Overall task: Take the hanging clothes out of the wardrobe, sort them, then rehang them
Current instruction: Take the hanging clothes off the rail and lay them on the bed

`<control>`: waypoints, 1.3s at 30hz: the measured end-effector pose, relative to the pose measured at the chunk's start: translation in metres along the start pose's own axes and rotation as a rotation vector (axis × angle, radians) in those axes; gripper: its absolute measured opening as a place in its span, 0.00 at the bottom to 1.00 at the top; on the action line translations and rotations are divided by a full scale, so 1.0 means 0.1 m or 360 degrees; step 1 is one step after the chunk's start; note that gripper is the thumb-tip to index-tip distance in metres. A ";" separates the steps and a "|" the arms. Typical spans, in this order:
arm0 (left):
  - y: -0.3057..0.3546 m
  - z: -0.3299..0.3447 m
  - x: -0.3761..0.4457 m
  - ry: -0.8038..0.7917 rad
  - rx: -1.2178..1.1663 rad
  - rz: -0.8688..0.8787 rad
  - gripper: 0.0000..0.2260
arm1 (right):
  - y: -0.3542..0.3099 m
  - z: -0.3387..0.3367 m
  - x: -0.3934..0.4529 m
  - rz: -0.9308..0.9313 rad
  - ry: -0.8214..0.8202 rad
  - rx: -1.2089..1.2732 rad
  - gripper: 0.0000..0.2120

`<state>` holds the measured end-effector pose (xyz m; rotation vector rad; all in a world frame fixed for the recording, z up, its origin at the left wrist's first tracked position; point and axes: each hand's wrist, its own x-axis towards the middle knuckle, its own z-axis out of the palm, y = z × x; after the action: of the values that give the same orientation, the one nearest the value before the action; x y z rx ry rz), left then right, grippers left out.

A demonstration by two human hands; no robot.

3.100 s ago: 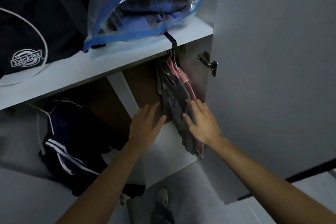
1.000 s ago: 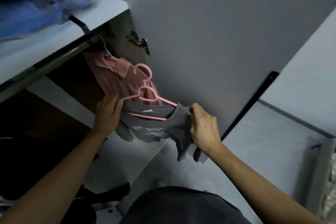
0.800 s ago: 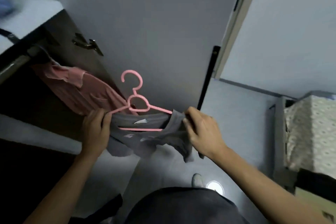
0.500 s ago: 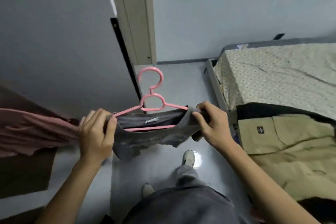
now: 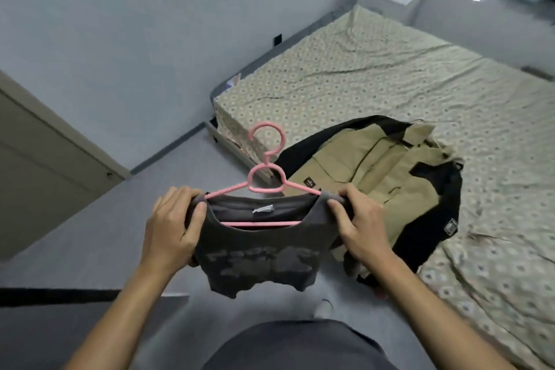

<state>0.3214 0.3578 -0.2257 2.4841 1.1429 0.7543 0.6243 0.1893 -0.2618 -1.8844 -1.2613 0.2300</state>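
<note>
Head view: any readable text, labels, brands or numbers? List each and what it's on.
None legible.
Grey top, print across the front: too blurred to read.
Neck tag inside the top: too small.
Patch on the khaki jacket: too small.
Patch on the jacket's black sleeve: too small.
Pink hanger: no marking visible.

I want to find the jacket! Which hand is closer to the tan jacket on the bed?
Right. The right hand overlaps the tan jacket in view; the left hand is across the gray shirt.
</note>
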 end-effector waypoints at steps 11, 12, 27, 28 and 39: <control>1.02 1.90 1.97 -0.0544 -0.0221 0.0619 0.06 | 1.34 -1.11 0.21 0.0652 0.0450 -0.0177 0.07; 1.10 2.06 2.13 -0.0582 -0.0214 0.0648 0.06 | 1.43 -1.17 0.26 0.0703 0.0476 -0.0186 0.08; 2.45 4.44 4.04 -0.0843 -0.0118 0.0901 0.07 | 3.06 -1.88 1.37 0.1480 0.0599 -0.0516 0.10; 2.57 4.58 4.11 -0.0867 -0.0090 0.0892 0.07 | 3.25 -1.94 1.44 0.1508 0.0588 -0.0524 0.10; 2.97 5.12 4.20 -0.1130 0.0189 0.0482 0.23 | 4.48 -1.95 2.17 0.1336 -0.0034 -0.0526 0.18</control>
<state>1.0261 0.4644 -0.3626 2.6960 0.5707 -0.1605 1.1411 0.2005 -0.3990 -2.6238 -0.4628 0.4983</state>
